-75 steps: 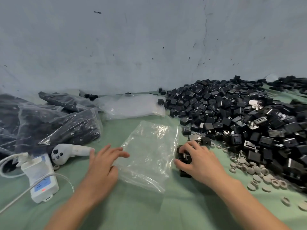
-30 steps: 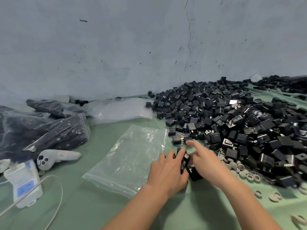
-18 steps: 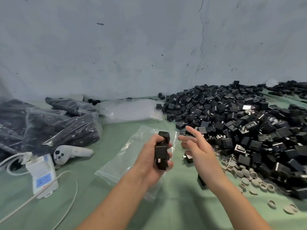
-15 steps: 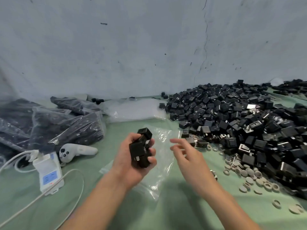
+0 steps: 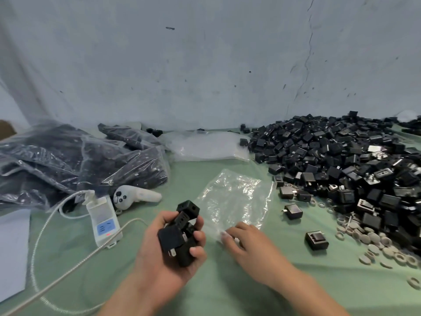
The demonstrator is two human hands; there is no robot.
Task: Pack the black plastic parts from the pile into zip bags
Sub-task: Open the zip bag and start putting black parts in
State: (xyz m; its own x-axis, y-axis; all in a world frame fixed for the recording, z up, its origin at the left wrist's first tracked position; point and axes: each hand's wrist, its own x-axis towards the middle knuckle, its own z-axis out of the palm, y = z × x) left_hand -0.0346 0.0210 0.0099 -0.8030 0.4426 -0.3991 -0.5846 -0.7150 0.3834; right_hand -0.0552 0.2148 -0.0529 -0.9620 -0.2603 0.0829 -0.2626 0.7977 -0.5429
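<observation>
left hand full of parts, right hand at the empty bag
the left hand (image 5: 159, 258) is curled round a clump of black plastic parts (image 5: 180, 233), held above the green table (image 5: 227, 290). the right hand (image 5: 250, 245), blurred, rests loose fingers on the near edge of the clear zip bag (image 5: 237, 197), which lies flat beside the pile (image 5: 341, 160) at right.

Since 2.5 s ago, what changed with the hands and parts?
The left hand, flat on the table then, now grips a handful of black parts lifted off the table. The right hand let those parts go and moved onto the near edge of the empty zip bag. The bag, the pile and the filled bags lie as before.
</observation>
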